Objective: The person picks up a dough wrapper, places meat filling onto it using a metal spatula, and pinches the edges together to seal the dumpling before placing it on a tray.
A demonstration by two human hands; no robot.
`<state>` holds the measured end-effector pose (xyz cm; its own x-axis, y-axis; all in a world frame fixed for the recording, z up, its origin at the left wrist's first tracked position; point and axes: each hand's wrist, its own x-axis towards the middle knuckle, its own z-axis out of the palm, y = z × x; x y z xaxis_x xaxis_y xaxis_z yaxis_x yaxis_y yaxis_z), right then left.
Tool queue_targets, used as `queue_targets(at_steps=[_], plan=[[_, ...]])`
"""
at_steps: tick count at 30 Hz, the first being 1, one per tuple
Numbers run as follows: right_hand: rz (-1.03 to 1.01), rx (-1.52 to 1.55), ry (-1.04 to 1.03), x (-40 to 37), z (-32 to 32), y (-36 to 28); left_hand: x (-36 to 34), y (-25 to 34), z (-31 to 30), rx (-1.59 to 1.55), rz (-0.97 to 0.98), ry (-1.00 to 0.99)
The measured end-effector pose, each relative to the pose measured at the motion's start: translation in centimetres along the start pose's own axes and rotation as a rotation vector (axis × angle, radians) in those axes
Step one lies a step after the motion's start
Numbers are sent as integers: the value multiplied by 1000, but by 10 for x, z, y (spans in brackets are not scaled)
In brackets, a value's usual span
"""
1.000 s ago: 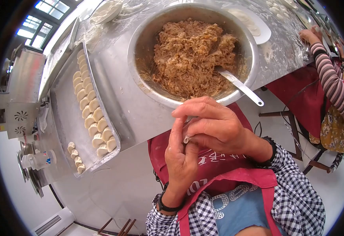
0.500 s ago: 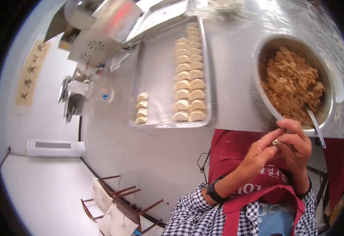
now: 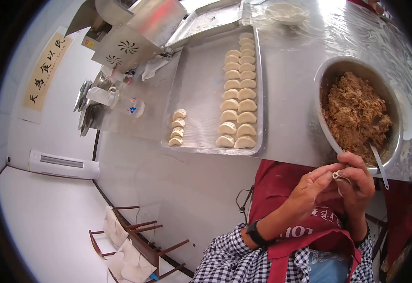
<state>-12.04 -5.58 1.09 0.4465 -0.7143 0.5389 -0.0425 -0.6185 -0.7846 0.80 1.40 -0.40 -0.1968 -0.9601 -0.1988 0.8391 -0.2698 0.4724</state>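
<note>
Both hands meet in front of the red apron, just below the filling bowl. My left hand [image 3: 310,185], with a black watch at its wrist, has its fingers pressed on one side of a small dumpling [image 3: 337,175]. On the other side my right hand [image 3: 356,181] grips the same dumpling, whose pale folded edge shows between the fingertips. Most of it is hidden by the fingers. Brown filling [image 3: 357,111] lies in the steel bowl [image 3: 320,111], with a white-handled spoon [image 3: 379,166] leaning over the near rim.
A metal tray [image 3: 201,94] holds two long rows of dumplings [image 3: 246,104] at its right and a short row [image 3: 177,127] at its left. Behind are another tray [image 3: 206,21], a dish of flour [image 3: 286,13] and a metal machine [image 3: 130,47]. Chairs [image 3: 135,240] stand lower left.
The view has shifted, so the tray and bowl appear slightly lower and further right. The fingers have moved a little, and more of the dumpling's edge shows between them.
</note>
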Motion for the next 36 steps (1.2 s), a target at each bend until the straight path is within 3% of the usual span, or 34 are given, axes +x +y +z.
queue_targets(at_steps=[6,15,26,29,36], plan=[[7,12,0,-2,-3,2,-4,3,7,79,-24,135],[-66,102,102,-6,-5,8,-2,2,11,98,-11,51],[-212,56,-34,-5,-10,15,0,3,12,71,-31,87],[-86,100,0,-5,-7,8,-1,4,12,136,-32,114],[-84,103,-113,-5,-13,11,-3,2,9,190,17,89]])
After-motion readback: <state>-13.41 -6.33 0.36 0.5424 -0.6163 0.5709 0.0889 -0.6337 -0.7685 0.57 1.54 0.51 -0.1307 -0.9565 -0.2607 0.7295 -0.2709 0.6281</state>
